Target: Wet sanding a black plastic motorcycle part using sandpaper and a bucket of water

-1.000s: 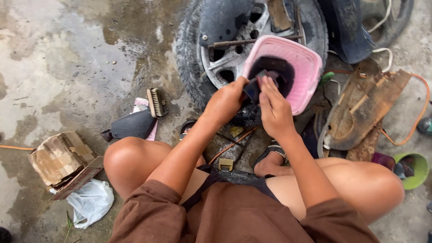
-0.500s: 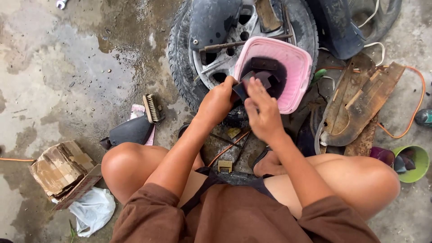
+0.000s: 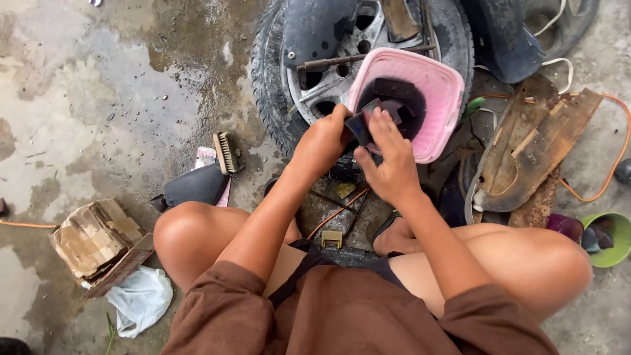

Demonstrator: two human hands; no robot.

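Keep left hand and right hand clamped on dark part, just beside pink basin

Wet concrete floor: tyre, brush, cardboard box, white bag.

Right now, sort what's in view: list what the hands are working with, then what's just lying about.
In hand:
- left hand and right hand, both on the dark part
- pink tub of dark liquid

Lying about:
- scrub brush
- cardboard box
- white plastic bag
- green bowl
- wheel
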